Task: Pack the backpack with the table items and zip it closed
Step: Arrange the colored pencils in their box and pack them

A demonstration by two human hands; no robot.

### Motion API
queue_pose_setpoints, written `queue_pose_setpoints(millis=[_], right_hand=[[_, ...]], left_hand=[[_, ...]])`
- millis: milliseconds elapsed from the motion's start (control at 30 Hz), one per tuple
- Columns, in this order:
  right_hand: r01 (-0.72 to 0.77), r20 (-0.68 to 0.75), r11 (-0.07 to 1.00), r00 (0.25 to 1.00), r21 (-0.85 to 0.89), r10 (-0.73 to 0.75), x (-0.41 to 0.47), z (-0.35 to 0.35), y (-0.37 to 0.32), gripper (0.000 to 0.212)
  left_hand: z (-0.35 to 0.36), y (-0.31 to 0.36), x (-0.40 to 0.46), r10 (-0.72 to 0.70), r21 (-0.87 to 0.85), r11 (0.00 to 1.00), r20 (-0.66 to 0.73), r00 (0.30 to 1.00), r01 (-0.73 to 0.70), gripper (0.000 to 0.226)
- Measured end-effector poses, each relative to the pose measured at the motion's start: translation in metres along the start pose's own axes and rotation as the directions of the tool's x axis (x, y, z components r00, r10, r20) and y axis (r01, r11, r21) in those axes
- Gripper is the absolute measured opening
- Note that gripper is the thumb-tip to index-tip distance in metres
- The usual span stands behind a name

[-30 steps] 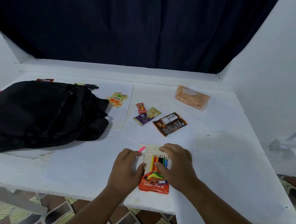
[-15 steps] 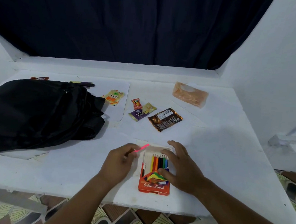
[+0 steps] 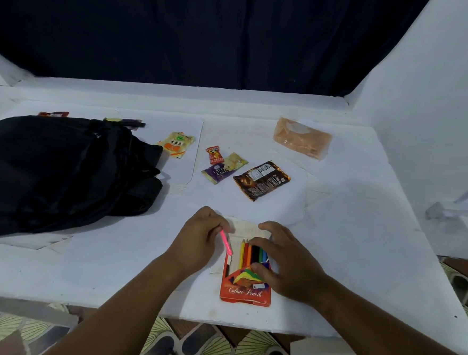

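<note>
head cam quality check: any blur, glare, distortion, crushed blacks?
Head view: dim, bluish light; no glare. Wide-angle bowing bends the table edges. The black backpack is nearly crushed to one dark mass, with only faint folds. "Colour Pencils" on the pencil box reads clearly. The pink pencil held by the left hand is sharp; right hand casts a soft shadow.

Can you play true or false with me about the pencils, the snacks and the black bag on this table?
1. The left hand pinches a pink pencil. True.
2. The colour pencil box lies inside the black backpack. False: it lies on the table, under the right hand.
3. The brown snack packet is right of the purple packet. True.
4. The backpack stands upright. False: it lies flat.
</note>
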State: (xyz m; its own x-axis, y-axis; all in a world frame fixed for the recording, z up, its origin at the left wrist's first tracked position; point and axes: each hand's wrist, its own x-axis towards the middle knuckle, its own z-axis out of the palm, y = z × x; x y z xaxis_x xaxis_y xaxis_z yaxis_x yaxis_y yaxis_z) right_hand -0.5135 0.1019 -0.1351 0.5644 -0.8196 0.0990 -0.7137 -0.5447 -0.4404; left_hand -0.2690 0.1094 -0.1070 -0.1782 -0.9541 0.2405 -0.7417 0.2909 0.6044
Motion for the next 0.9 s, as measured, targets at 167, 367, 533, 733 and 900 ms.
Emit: queue_pose_setpoints(millis=[167,367,533,733,900], right_hand=[[-0.022,-0.002,1.000,1.000,0.006,0.022,0.001,0.002,0.001,0.057],[-0.020,-0.017,1.000,1.000,0.010,0.020,0.001,0.002,0.000,0.059],[-0.019,-0.021,0.999,1.000,0.037,0.020,0.000,0.000,0.000,0.060],[-0.016,-0.050,0.998,0.999,0.058,0.019,0.000,0.001,0.001,0.062],[0.002,-0.149,0.998,0.989,0.060,0.007,-0.001,0.001,-0.002,0.067]], left_hand=[[0.006,0.009,0.016,-0.046,-0.010,0.999,0.205,0.978,0.049,0.025],[0.017,0.013,0.017,-0.131,0.061,0.991,0.298,0.945,0.119,0.031],[0.029,-0.004,-0.001,-0.022,0.083,0.997,0.114,0.993,0.013,0.026],[0.033,-0.014,-0.018,0.004,-0.013,1.000,0.089,0.996,-0.002,0.037],[0.036,-0.013,-0.025,-0.052,-0.087,0.995,0.037,0.998,0.056,0.047]])
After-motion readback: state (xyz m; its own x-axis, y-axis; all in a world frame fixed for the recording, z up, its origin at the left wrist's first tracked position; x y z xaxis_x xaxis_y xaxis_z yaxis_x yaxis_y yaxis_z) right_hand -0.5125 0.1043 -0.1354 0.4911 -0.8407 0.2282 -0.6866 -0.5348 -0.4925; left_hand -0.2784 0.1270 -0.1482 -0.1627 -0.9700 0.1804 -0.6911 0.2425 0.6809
